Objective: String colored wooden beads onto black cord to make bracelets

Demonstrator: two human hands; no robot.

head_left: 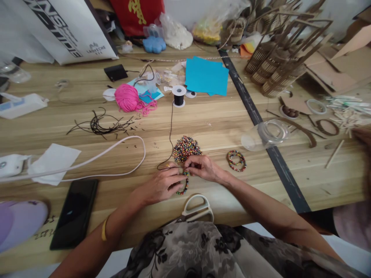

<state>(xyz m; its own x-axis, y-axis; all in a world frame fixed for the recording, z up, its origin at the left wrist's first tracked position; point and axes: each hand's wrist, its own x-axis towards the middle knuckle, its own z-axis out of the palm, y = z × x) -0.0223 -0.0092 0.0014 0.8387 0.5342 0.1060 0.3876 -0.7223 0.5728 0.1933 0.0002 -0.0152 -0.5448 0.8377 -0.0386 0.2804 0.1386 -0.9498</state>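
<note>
A partly strung beaded bracelet (186, 184) of small multicoloured beads curves between my hands, low in the middle of the table. My right hand (203, 166) pinches the black cord (170, 131) at the top of the beads, thumb and forefinger pressed together. Bent over the left side of the strand is my left hand (162, 183), its fingers closed on the cord and beads; the exact grip is partly hidden. From there the cord loops left and runs up to a spool (179, 98). Just beyond my fingers lies a heap of loose beads (187, 148).
Scissors (198, 210) lie against the front edge near my body. Two finished-looking bead rings (236, 160) rest to the right. Cut cords (101, 124), pink yarn (126, 97), a phone (74, 214) and a white cable (116, 148) occupy the left. Another person's hand (362, 137) shows at far right.
</note>
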